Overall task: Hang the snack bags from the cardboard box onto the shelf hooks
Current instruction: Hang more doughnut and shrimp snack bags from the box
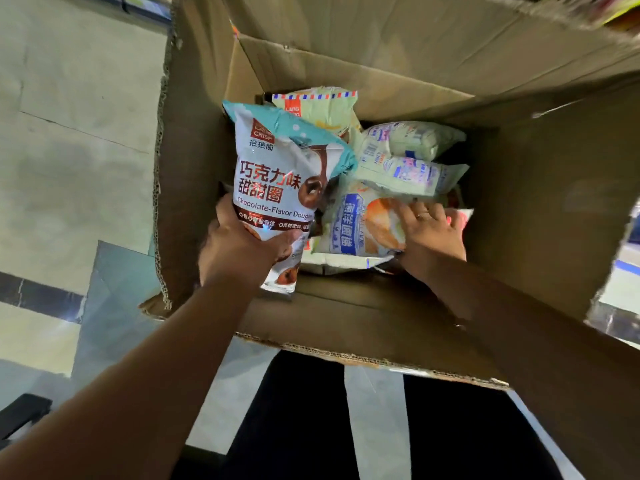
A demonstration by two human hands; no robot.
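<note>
An open cardboard box (540, 188) stands on the floor in front of me with several snack bags inside. My left hand (239, 247) grips the lower part of a white and teal chocolate doughnut bag (277, 181), held upright at the box's left side. My right hand (429, 230) reaches into the box and lies with spread fingers on a pale bag with blue lettering (360, 226). Pale green bags (408, 157) lie behind it, and another bag with a striped top (318, 105) stands at the back. The shelf hooks are out of sight.
The box flaps (363, 344) stick out toward me and to the left. My dark trouser legs (304, 417) stand just below the near flap. Tiled floor (76, 133) stretches to the left. Blurred colourful goods (616, 8) show at the top right corner.
</note>
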